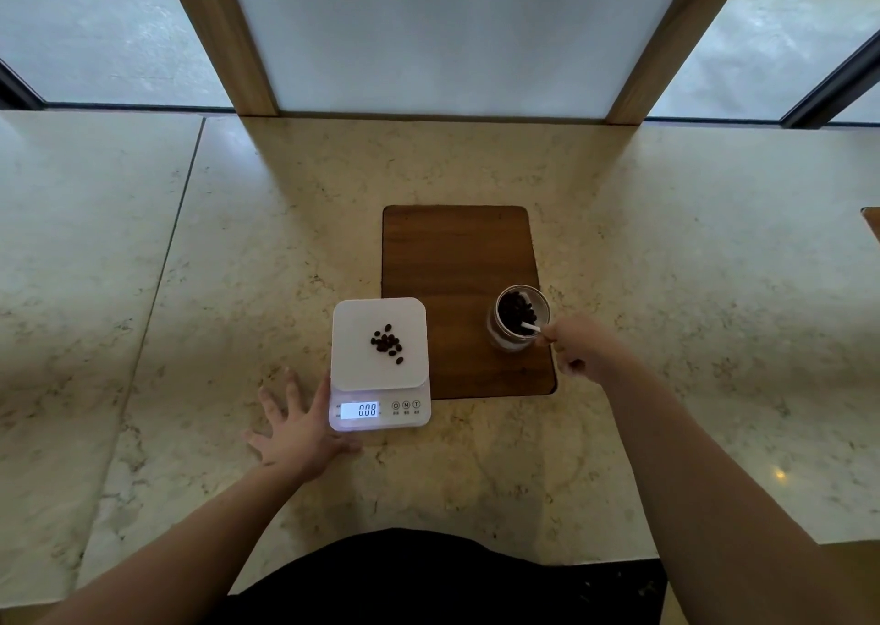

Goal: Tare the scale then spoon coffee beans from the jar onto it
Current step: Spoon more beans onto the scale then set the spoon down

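On the marble desk (pixel 476 481), the white scale (pixel 379 362) carries a small heap of coffee beans (pixel 387 342). The left hand (pixel 300 427) lies flat with fingers spread against its left side. The right hand (pixel 574 346) pinches a white spoon (pixel 531 327) dipped into the jar (pixel 518 318) on the wooden board (pixel 457 262).

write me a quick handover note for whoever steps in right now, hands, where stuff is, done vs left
Left hand: open, flat on the counter, against the left side of the scale.
Right hand: shut on the white spoon, whose bowl end is down in the jar.
Jar: open, on the wooden board, right of the scale, with beans left in it.
Done: scale is on, display reads 008; a small heap of coffee beans lies on the platform.
Left: lift the next spoonful from the jar and keep adding beans to the scale. No target weight is shown.
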